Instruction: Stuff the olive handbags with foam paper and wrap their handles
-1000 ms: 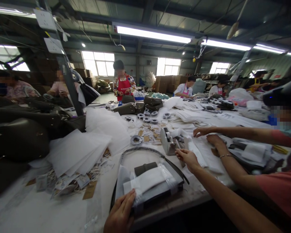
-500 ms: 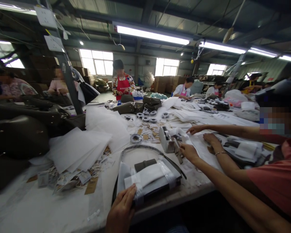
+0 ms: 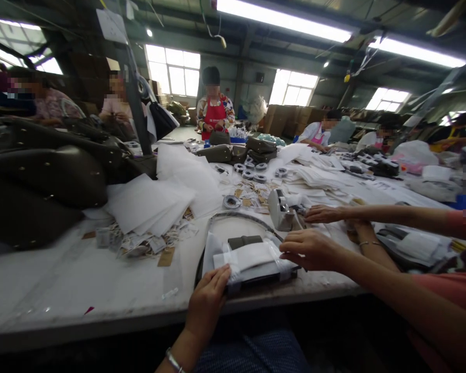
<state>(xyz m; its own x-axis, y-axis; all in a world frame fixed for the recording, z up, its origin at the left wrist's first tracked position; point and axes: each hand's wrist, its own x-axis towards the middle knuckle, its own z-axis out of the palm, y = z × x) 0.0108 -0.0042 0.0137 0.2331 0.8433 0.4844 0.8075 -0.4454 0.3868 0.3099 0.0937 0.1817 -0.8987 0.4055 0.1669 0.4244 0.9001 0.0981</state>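
Wrapped bag (image 3: 252, 259) at your table's (image 3: 73, 290) near edge, room left.
Long axis left–right, strap (image 3: 238, 214) looping far; your half-curled left hand (image 3: 207, 294) touches its left, bent right hand (image 3: 314, 249) beside its right, grips unclear.

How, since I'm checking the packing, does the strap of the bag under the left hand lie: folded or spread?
Spread: the strap curves in a wide loop behind the wrapped bag.

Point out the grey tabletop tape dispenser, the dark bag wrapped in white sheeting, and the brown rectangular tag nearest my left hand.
Grey tabletop tape dispenser (image 3: 281, 217): head view, its body.
Dark bag wrapped in white sheeting (image 3: 252, 257): head view, the white band.
Brown rectangular tag (image 3: 166, 257): head view, mid-face.
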